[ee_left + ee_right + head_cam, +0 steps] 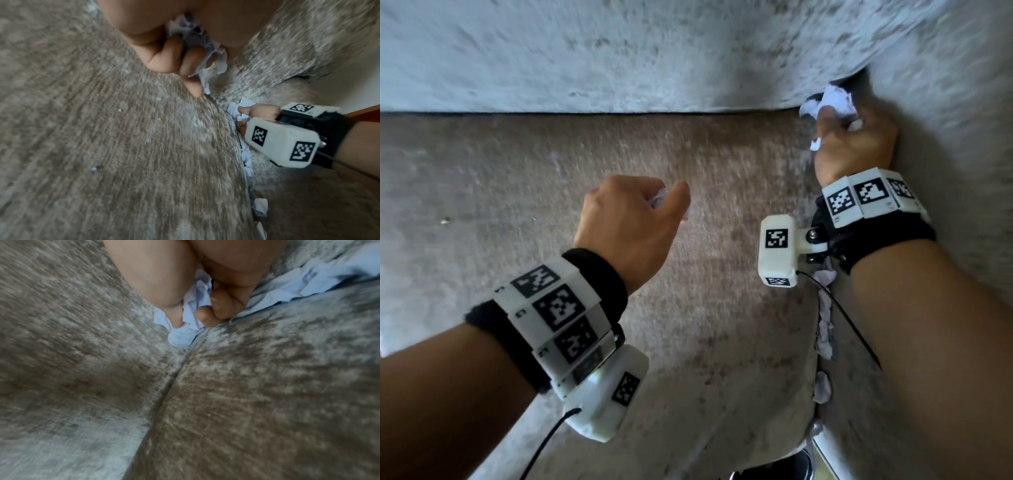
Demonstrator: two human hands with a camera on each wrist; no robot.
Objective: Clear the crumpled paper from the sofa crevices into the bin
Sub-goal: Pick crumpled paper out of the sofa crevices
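The paper (835,102) is white, crumpled and torn; more scraps (824,329) line the sofa (619,61) crevice. Right hand (856,147) fingers clutch one wad there, and left hand (626,219) fingers curl round another wad (195,37). No readable writing shows.

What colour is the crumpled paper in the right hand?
White with a pale bluish tint; the crumpled paper gripped by the right hand shows best in the head view.

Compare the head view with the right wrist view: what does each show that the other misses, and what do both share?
Only the head view shows the left hand gripping a small white paper wad, plus loose white paper scraps lining the side crevice. Only the right wrist view shows fingertips dug into the seam. Both show the right hand gripping crumpled white paper against the grey-brown plush sofa cushion.
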